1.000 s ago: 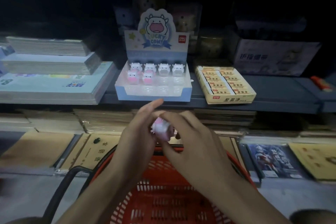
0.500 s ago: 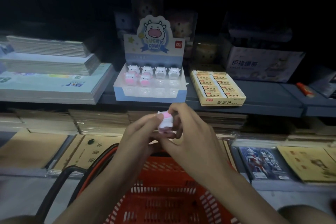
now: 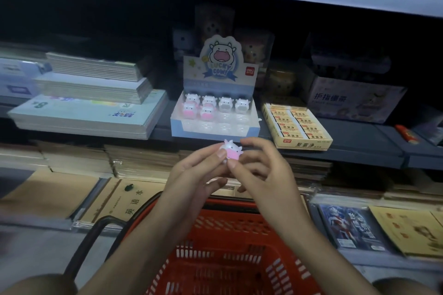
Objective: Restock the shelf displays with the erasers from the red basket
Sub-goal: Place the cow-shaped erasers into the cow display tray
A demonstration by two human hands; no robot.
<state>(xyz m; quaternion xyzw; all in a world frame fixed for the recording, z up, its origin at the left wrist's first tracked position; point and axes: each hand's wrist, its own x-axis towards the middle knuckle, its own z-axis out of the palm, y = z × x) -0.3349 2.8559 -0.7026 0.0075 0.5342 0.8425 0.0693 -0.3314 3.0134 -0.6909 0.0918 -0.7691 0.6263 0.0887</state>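
small pink and white cow-shaped eraser (image 3: 230,152) is held just in front of the blue and white cardboard display box (image 3: 215,133), above the red plastic basket (image 3: 227,235). left hand (image 3: 191,179) & right hand (image 3: 263,175) both pinch it. step: placing. next, prob: set it in an empty front slot.
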